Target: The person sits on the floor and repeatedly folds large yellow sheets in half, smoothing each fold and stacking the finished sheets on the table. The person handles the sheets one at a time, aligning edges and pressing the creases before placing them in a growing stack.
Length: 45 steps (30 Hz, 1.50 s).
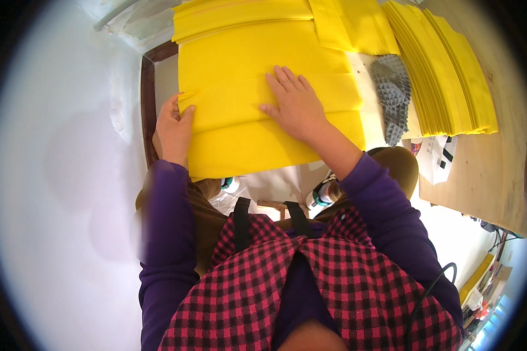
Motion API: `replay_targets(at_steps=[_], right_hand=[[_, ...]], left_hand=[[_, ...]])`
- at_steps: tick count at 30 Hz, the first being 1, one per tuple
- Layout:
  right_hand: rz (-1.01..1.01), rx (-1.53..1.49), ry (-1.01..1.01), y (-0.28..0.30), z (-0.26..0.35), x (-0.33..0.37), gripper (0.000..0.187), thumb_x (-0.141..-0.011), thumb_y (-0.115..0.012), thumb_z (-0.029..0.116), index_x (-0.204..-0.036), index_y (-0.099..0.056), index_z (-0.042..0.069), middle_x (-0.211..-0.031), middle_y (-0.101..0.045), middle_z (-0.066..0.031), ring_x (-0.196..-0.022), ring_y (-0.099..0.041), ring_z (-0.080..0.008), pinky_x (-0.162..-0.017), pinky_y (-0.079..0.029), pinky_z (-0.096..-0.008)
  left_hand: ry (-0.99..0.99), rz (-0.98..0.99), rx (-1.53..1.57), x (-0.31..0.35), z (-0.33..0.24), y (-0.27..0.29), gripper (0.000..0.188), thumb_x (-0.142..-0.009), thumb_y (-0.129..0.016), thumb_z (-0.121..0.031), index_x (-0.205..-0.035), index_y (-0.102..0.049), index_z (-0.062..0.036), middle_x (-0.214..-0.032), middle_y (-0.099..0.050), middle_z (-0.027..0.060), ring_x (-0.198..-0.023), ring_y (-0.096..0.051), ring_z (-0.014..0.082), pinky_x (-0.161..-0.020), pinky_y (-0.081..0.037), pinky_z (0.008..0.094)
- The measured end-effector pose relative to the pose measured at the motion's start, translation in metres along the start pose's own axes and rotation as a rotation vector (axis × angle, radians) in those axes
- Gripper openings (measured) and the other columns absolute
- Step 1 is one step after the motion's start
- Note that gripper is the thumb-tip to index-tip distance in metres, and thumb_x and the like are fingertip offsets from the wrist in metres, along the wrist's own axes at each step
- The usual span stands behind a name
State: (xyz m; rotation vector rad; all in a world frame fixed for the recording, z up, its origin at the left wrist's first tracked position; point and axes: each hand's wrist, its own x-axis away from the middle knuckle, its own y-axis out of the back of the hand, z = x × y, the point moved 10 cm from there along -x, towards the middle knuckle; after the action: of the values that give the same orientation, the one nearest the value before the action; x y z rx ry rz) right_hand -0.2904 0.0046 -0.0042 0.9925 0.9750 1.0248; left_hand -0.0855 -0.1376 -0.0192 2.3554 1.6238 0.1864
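A wide piece of yellow cloth point(263, 50) lies in front of me with crosswise folds, its near edge hanging toward my knees. At its left edge my left hand point(174, 130) is closed, with the edge of the cloth between thumb and fingers; part of the fingertips is hidden. My right hand point(298, 108) rests palm down on the middle of the cloth, fingers stretched out and a little apart. A crumpled grey textured cloth point(391, 93) lies to the right of the yellow one.
Stacks of folded yellow cloth point(430, 76) stand on the wooden table point(480, 169) at the right, with a white bag point(436, 161) near them. A dark wooden frame edge point(148, 105) and a pale wall point(70, 175) are close on the left.
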Motion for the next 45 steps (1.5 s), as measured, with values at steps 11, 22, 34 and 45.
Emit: replay_targets(at_steps=[11, 22, 34, 45], right_hand=[[-0.108, 0.049, -0.135, 0.024, -0.036, 0.012, 0.066, -0.094, -0.047, 0.047, -0.142, -0.037, 0.004, -0.151, -0.030, -0.0182, -0.142, -0.025, -0.0309, -0.115, -0.019, -0.0447], [-0.532, -1.130, -0.441, 0.062, -0.163, 0.088, 0.066, -0.101, -0.035, 0.047, -0.146, -0.028, -0.002, -0.153, -0.026, -0.0173, -0.143, -0.023, -0.0276, -0.116, -0.019, -0.0382], [-0.367, -1.361, -0.435, 0.044, -0.149, 0.084, 0.073, -0.101, -0.026, 0.052, -0.148, -0.019, -0.003, -0.156, -0.017, -0.0160, -0.144, -0.017, -0.0265, -0.118, -0.011, -0.0381], [-0.227, -1.197, -0.362, 0.042, -0.142, 0.082, 0.072, -0.101, -0.027, 0.051, -0.147, -0.021, -0.003, -0.155, -0.020, -0.0173, -0.145, -0.016, -0.0270, -0.117, -0.010, -0.0372]], left_hand=[[-0.054, -0.011, 0.039, -0.001, 0.002, 0.002, 0.036, -0.087, -0.061, 0.003, -0.123, -0.054, 0.0003, -0.109, -0.063, 0.0104, -0.097, -0.062, 0.0146, -0.083, -0.049, 0.0247], [-0.026, -0.080, -0.184, 0.004, -0.005, 0.009, 0.041, -0.089, -0.061, -0.007, -0.128, -0.051, -0.0009, -0.116, -0.060, 0.0118, -0.103, -0.059, 0.0178, -0.088, -0.048, 0.0287], [-0.085, 0.031, 0.117, 0.004, -0.001, -0.001, 0.044, -0.099, -0.049, -0.017, -0.139, -0.040, 0.0000, -0.137, -0.047, 0.0126, -0.125, -0.046, 0.0206, -0.106, -0.035, 0.0298], [-0.037, 0.066, 0.192, 0.008, -0.009, -0.007, 0.043, -0.102, -0.043, -0.020, -0.140, -0.039, -0.0001, -0.139, -0.046, 0.0107, -0.127, -0.045, 0.0188, -0.107, -0.033, 0.0286]])
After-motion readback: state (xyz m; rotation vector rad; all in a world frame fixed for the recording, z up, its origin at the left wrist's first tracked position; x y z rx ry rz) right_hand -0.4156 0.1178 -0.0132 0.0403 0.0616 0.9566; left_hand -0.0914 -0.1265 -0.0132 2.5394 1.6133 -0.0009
